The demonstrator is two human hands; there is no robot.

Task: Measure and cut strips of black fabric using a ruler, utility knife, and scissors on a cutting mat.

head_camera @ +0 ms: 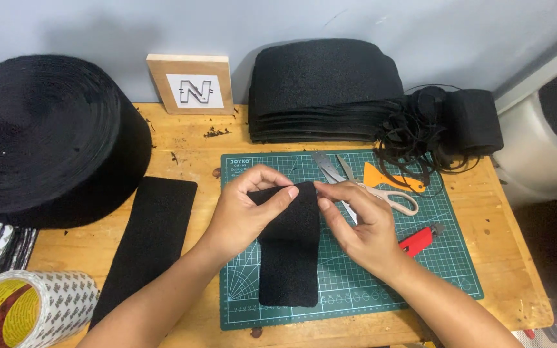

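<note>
A black felt strip [289, 258] lies lengthwise on the green cutting mat [446, 264], its far end lifted and folded over. My left hand [249, 209] pinches that folded end from the left, thumb and fingers closed on the fabric. My right hand [362, 225] grips the same end from the right with fingertips at the fold. Both hands meet over the middle of the mat.
Scissors [381, 193], an orange scraper [381, 177] and a red utility knife [417, 240] lie on the mat's right. Another black strip [153, 238] lies left of the mat. A big black roll [46, 135], stacked black pieces [323, 90], a tape roll [27, 306] and a wooden block [191, 84] surround it.
</note>
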